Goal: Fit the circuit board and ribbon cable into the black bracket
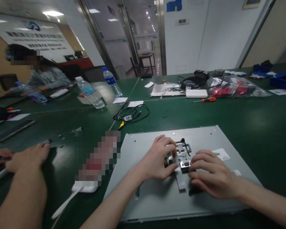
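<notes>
Green tabletop (166,116), gray panel (143,148), left hand (159,159) arched, right hand (212,173) curled beside metal connector (185,164), grips unclear

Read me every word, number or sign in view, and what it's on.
Cable tag: "B" or "13"; cannot tell which.
Wall sign: lettering too blurred to read.
Glass door: lettering too small.
Bottle labels: too blurred.
White sticker on metal panel: nothing readable.
</notes>
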{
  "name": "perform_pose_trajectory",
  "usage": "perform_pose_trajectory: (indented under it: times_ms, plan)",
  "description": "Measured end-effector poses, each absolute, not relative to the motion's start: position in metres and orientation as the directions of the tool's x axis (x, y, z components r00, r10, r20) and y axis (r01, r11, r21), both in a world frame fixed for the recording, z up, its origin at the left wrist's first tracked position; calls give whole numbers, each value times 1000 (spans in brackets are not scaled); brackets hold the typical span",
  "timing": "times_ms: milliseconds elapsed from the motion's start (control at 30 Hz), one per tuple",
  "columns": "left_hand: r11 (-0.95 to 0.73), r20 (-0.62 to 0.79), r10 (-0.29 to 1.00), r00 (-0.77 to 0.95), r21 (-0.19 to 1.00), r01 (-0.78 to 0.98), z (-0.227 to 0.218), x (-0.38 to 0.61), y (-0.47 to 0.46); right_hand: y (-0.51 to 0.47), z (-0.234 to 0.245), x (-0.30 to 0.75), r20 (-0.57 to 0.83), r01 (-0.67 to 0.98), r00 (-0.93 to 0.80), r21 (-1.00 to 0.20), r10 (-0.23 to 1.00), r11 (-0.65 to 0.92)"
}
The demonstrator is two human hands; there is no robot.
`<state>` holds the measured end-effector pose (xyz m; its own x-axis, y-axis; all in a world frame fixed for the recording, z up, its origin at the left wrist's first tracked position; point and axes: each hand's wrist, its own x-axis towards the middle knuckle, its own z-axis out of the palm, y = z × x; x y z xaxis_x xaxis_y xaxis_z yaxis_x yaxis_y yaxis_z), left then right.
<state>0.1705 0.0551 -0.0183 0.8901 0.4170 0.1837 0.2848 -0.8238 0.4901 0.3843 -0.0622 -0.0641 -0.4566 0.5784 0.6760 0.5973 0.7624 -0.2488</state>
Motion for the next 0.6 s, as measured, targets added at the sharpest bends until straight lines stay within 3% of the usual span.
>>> perform_pose_trajectory:
  times_ms: [267, 600]
  plan:
    - [-844, 144, 432, 890, 414, 342, -1, 165, 45, -54, -68, 398, 657, 624, -381, -336, 650, 706]
    - [-821, 149, 538, 830, 318, 475, -5, 159, 27, -52, -69, 397, 650, 640, -367, -343, 666, 687]
